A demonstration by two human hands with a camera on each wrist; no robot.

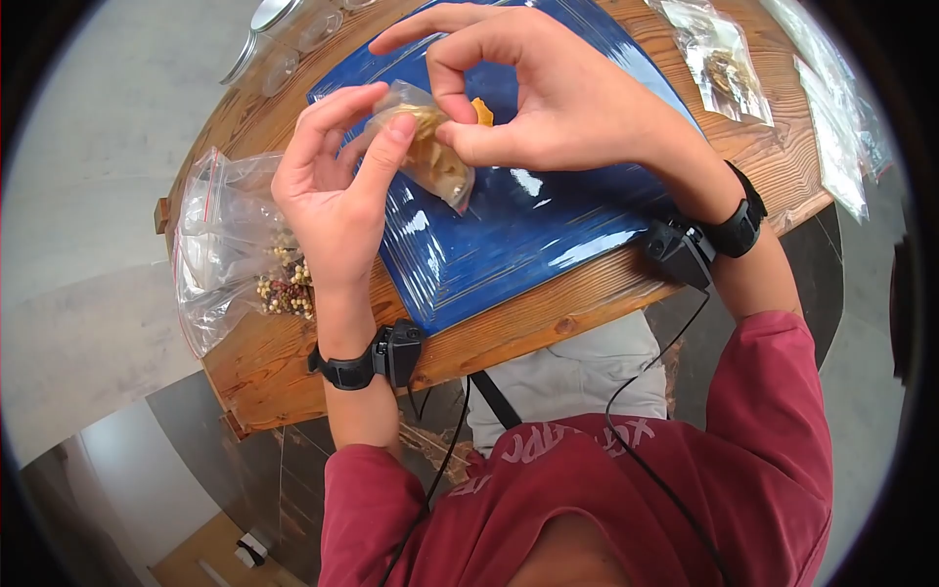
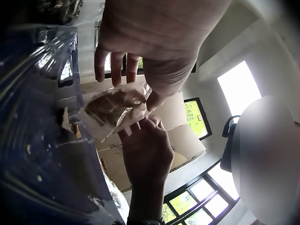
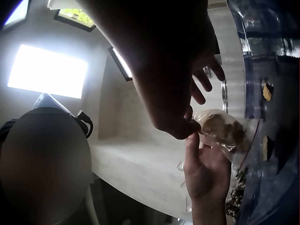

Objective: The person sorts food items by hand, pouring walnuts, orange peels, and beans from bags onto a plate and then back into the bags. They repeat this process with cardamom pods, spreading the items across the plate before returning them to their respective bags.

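Over a glossy blue tray (image 1: 548, 210), my left hand (image 1: 337, 181) holds a small clear plastic bag (image 1: 445, 181) of yellowish-brown dried pieces between thumb and fingers. My right hand (image 1: 548, 88) comes from the other side, its thumb and index finger pinching the bag's edge close to the left thumb. Its other fingers are spread away from the bag. In the right wrist view the bag (image 3: 225, 131) hangs tilted, with a red line along one end. A yellow piece (image 1: 482, 112) shows on the tray beside the right fingertips; the right wrist view shows a second small piece (image 3: 266, 149).
Left of the tray, clear zip bags (image 1: 210, 245) lie with a bunch of small cream and dark red berries (image 1: 286, 284). Glass jars (image 1: 264, 54) stand at the far left. A bag of brownish dried material (image 1: 729, 73) and more plastic bags (image 1: 831, 127) lie at the right of the wooden table (image 1: 587, 303).
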